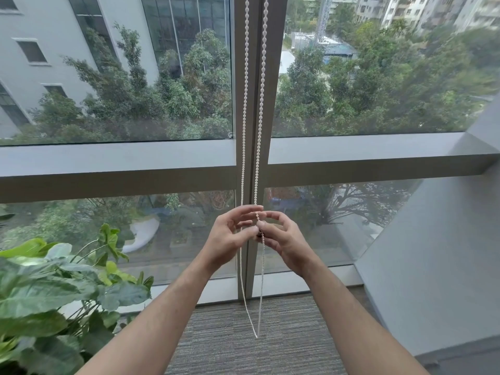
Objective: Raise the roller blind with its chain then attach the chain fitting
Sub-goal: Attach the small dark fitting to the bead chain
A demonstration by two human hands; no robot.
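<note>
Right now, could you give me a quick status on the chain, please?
Both hands, left and right, pinching the right strand of the chain. Loop hangs free. Nothing blocking.

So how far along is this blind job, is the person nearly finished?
The raising looks done: no blind fabric shows over the window glass. In hand now is the fitting step: the left hand and right hand meet at the right strand of the bead chain, pinching it where a small dark piece shows, too small to identify. Whether the fitting is attached cannot be told; the chain's loop hangs loose above the carpet.
</note>
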